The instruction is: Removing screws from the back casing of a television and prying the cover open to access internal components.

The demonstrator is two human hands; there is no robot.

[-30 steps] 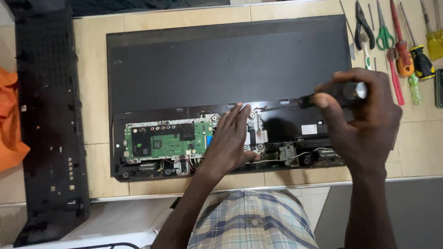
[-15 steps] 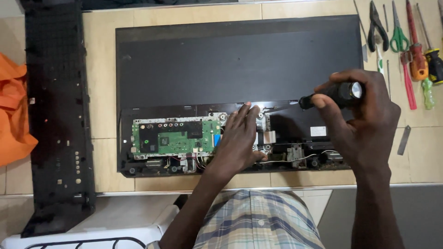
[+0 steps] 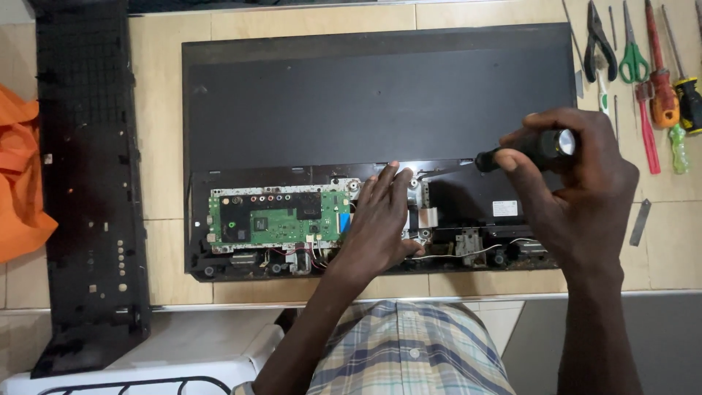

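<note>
- Head view: right hand (image 3: 585,197) clenched around a screwdriver (image 3: 523,152), tip at the television's metal bracket (image 3: 418,192), 9 o'clock of the grip.
- Left hand (image 3: 380,216) lies flat, released, beside the green circuit board (image 3: 281,217); a slip could gouge it.

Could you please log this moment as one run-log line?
left hand: flat beside green circuit board | right hand: grips screwdriver | opened flat-screen panel on table

Your left hand (image 3: 380,219) covers the parts just right of the green circuit board (image 3: 281,218), so you cannot see what its fingertips touch. Your right hand (image 3: 578,197) hides most of the screwdriver (image 3: 523,155); its tip is too thin to make out. The tools (image 3: 643,66) and orange cloth (image 3: 22,175) are cut off by the edges.
</note>
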